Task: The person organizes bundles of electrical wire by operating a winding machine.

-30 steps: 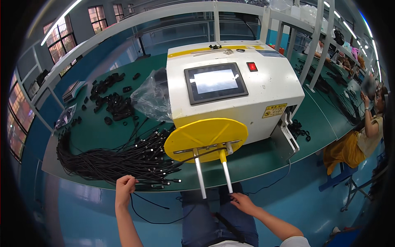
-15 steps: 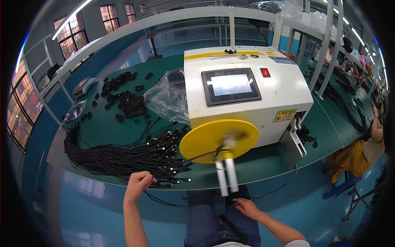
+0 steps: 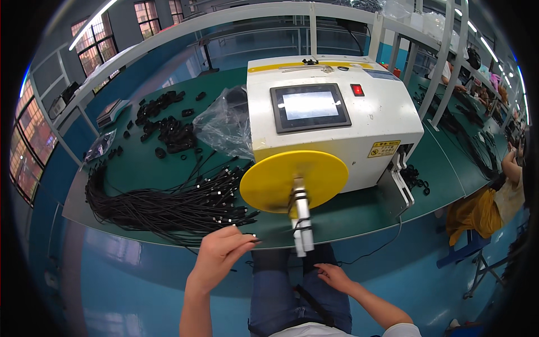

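My left hand (image 3: 222, 254) is pinched closed at the table's front edge, just left of the winding machine's prongs. A short dark cable end (image 3: 256, 241) sticks out from its fingertips. Black cable (image 3: 304, 223) is wrapped round the pair of metal prongs (image 3: 302, 238), which stand out below the yellow disc (image 3: 295, 181) and are blurred by motion. My right hand (image 3: 334, 276) rests low over my thigh, fingers apart and slightly bent, holding nothing visible. Left of the disc, a bundle of black cables (image 3: 163, 210) with pale connector ends lies on the green table (image 3: 129, 185).
The white winding machine (image 3: 359, 121) carries a screen (image 3: 310, 106) and a red switch (image 3: 357, 90). Beside it lie a clear plastic bag (image 3: 224, 126) and black coiled pieces (image 3: 174, 135). A metal bracket (image 3: 398, 188) is at its right side. Another person (image 3: 508, 196) sits far right.
The prongs have turned, and the cable that stretched from them toward my left hand is now wound round them. My left hand has moved right, closer to the prongs. My right hand stays low.
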Motion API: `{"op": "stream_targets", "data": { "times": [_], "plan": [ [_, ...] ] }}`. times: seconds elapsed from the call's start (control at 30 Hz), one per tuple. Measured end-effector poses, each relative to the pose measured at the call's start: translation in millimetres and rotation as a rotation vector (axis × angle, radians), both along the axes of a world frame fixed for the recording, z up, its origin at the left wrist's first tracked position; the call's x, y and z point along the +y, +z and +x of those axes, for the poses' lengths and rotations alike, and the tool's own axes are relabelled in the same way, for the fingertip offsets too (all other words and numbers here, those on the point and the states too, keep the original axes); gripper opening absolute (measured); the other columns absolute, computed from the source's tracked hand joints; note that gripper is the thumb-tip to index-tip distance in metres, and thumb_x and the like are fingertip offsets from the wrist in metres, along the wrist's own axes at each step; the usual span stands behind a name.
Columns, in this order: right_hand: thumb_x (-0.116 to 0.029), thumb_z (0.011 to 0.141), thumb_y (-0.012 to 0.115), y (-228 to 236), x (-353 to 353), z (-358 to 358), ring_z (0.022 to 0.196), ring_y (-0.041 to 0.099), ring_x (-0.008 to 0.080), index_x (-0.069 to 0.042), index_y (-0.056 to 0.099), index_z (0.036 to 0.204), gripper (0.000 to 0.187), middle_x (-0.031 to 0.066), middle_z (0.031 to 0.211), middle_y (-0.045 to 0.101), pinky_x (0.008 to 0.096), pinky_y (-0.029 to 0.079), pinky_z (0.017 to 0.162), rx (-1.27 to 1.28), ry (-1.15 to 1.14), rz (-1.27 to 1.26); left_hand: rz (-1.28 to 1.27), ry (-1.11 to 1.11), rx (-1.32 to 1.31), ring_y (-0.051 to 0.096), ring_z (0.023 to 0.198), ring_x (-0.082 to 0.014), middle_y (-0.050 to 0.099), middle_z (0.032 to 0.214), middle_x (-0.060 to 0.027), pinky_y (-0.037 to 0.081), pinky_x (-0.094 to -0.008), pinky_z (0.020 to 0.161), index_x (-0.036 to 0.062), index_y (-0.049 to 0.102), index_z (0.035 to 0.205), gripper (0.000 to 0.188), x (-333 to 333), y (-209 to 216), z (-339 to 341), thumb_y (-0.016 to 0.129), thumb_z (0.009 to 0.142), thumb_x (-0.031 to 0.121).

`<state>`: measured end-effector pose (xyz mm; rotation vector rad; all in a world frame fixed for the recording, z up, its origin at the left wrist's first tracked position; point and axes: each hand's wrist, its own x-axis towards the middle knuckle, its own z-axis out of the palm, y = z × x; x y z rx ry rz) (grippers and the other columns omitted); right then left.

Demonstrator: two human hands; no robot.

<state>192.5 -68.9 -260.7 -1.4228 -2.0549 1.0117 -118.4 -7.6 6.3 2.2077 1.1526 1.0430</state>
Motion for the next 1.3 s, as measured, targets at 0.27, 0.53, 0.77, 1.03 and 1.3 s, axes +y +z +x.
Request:
{"op": "stream_targets", "data": {
  "times": [0.27,0.53,0.77,1.03,1.3],
  "plan": [
    [-0.005,0.081,0.061,10.8,1.6,-6.4,0.076,0.063,0.0237,-0.005,0.053,0.119,0.039,0.0122,0.091,0.062,0.0317,0.052,0.069,-0.015,0.013,0.007,0.441,0.048,0.344,0.051,0.057,-0.0178,0.05,0.066,-0.0035,0.039,-0.0272,0.046,0.0062,0.068,0.095,0.027,-20.4,20.7,56.6,0.069,0.068,0.006],
    [0.002,0.084,0.057,142.9,14.7,-35.5,0.081,0.063,0.0193,-0.003,0.057,0.111,0.028,0.0109,0.09,0.06,0.0269,0.051,0.071,0.564,-0.159,0.067,0.548,-0.023,0.243,0.052,0.057,-0.0178,0.055,0.073,-0.0044,0.042,-0.026,0.048,0.0065,0.068,0.097,0.035,-16.7,15.9,77.5,0.069,0.063,0.003],
    [0.005,0.079,0.063,238.4,30.4,-45.6,0.075,0.059,0.0135,0.001,0.061,0.1,0.022,0.0086,0.093,0.056,0.0237,0.05,0.067,0.761,-0.2,0.349,0.378,0.046,0.018,0.057,0.064,-0.0161,0.058,0.078,-0.007,0.047,-0.0247,0.053,0.0018,0.068,0.096,0.028,-18.9,0.7,60.2,0.067,0.068,-0.005],
    [0.009,0.068,0.07,243.8,43.8,-47.8,0.07,0.056,0.0136,-0.002,0.066,0.087,0.022,0.008,0.086,0.056,0.023,0.046,0.059,0.359,-0.122,0.591,-0.006,0.074,-0.366,0.06,0.066,-0.0123,0.061,0.08,-0.008,0.049,-0.0209,0.054,0.0001,0.069,0.091,0.019,-21.0,-24.3,53.6,0.067,0.073,-0.008],
    [0.005,0.068,0.071,234.2,47.2,-48.0,0.066,0.057,0.0163,-0.002,0.066,0.086,0.019,0.0072,0.083,0.057,0.0258,0.046,0.056,0.363,-0.151,0.737,0.076,0.057,-0.349,0.062,0.069,-0.0142,0.061,0.082,-0.0083,0.052,-0.0213,0.059,0.0005,0.069,0.091,0.02,-22.3,-28.5,51.8,0.067,0.073,-0.009]
  ]
}}
